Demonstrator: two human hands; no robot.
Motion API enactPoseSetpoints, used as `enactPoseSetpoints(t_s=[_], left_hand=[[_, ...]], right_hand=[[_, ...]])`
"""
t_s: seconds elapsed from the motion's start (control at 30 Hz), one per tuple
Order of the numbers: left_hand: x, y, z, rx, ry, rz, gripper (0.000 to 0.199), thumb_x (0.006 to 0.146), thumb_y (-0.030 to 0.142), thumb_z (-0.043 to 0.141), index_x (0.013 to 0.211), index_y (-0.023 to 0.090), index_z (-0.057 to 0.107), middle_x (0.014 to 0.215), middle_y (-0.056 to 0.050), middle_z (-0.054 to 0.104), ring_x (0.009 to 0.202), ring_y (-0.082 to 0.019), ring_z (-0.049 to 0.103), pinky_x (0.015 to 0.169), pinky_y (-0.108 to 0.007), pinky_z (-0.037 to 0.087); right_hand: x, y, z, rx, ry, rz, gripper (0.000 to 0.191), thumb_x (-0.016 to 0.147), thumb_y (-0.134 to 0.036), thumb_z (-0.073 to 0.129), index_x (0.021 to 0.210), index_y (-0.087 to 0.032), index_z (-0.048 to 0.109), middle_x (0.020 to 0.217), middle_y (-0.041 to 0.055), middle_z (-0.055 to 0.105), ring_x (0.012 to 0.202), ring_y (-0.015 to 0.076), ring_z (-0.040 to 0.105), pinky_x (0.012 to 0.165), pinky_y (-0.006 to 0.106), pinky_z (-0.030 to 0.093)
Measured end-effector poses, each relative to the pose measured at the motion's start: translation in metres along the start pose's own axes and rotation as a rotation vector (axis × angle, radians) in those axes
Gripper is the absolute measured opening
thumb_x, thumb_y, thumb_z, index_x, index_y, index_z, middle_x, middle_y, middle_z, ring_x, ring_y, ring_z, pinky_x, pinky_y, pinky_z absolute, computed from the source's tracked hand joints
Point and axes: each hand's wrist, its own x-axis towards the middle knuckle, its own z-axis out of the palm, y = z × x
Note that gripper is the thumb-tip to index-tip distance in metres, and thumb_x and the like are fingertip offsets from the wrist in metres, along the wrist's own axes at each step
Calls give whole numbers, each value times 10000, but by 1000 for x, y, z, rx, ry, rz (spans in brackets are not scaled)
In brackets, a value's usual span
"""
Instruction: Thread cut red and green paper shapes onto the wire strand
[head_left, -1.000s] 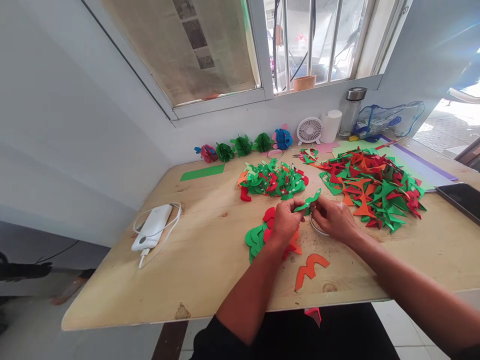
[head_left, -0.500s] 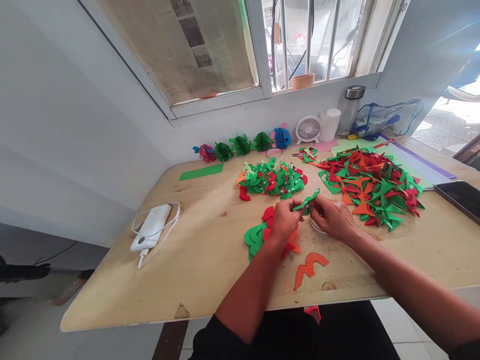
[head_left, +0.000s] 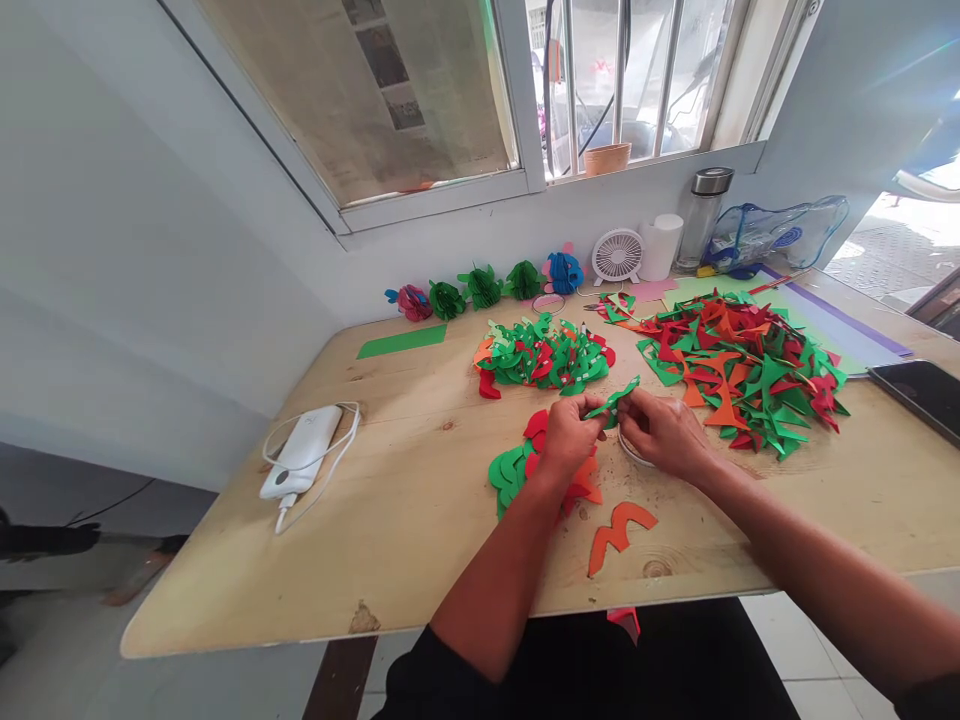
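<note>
Between my two hands is a green paper cutout [head_left: 613,402], raised a little over the table. My left hand [head_left: 573,430] pinches its left end, and my right hand [head_left: 664,430] grips its right end with fingers closed. Under my left forearm lies a heap of green, red and orange paper cutouts [head_left: 511,472], partly covered by the arm. A white ring-shaped thing [head_left: 634,455] shows beneath my right hand, mostly hidden. Closer to the table's front edge rests a wavy orange paper piece [head_left: 621,535].
Beyond my hands lies a pile of cutouts with white patches [head_left: 544,357]. Paper scraps [head_left: 739,375] are heaped at right, near a phone [head_left: 919,395]. A power bank [head_left: 304,450] with cable lies left. Paper figures [head_left: 480,287], a fan [head_left: 617,257] and a bottle [head_left: 701,220] line the wall.
Almost nothing differs. Both hands keep hold of the green cutout in the same place, and the view has shifted very slightly.
</note>
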Motion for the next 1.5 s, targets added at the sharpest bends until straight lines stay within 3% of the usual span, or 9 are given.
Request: enactPoseSetpoints(t_s=[0.5,0.9,1.2,1.4,1.5], left_hand=[[-3,1,1,-26,-10,-19,94,607,217,724,621,155,654,545,-1,594,502,-92,520,498,-205,417],[-2,1,-1,99,-31,74,148,610,276,708,590,149,635,543,14,580,562,-104,513,567,-217,398],[-2,1,1,67,7,50,187,600,315,712,621,141,644,572,6,596,518,-85,491,511,-204,373],[-1,1,0,31,41,24,222,585,335,734,631,139,638,551,7,571,480,-75,468,433,-182,338],[-2,3,-1,-10,23,21,218,590,327,732,635,140,629,532,14,552,462,-70,461,424,-178,339]], right_hand=[[-2,-4,-2,-234,13,-38,124,775,-238,449,784,-203,567,646,30,645,541,152,536,502,259,209],[-3,-5,-2,-221,33,-52,139,798,-263,445,743,-194,552,613,24,620,528,145,524,502,248,220],[-3,-9,-1,-100,44,85,135,789,-286,475,763,-199,574,542,-11,558,520,131,490,494,237,243],[3,-4,-4,109,118,187,166,795,-319,484,831,-196,589,531,-30,531,497,118,459,515,241,300],[7,0,-5,264,131,244,187,800,-355,478,767,-196,571,560,-18,539,520,123,471,514,246,322]])
